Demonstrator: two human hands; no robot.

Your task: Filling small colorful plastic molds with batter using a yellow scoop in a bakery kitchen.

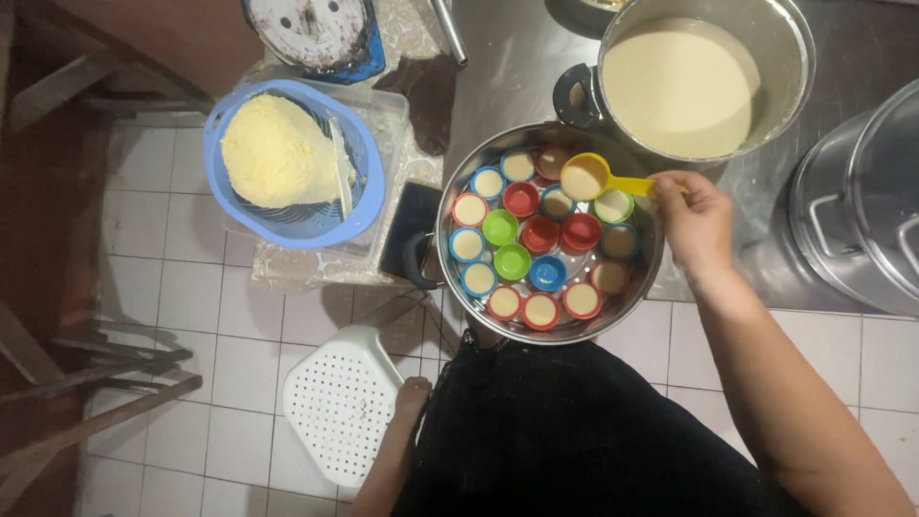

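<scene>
My right hand point(697, 222) grips the handle of a small yellow ladle point(586, 176) full of pale batter, held over the far side of a round steel steamer tray point(450, 218). The tray holds several small round cups in red, green, blue and yellow; most carry batter, while some red, green and blue ones in the middle point(522, 230) are bare. A big steel pot of cream batter point(682, 88) stands just behind the tray. My left hand point(414, 391) hangs low at my side, near a white perforated stool; its fingers are not clear.
A blue plastic colander with a yellow grated mound point(280, 153) sits left of the tray on a clear box. A large lidded steel pot point(862, 206) stands at the right on the metal counter. White floor tiles and wooden slats point(86, 383) lie at the left.
</scene>
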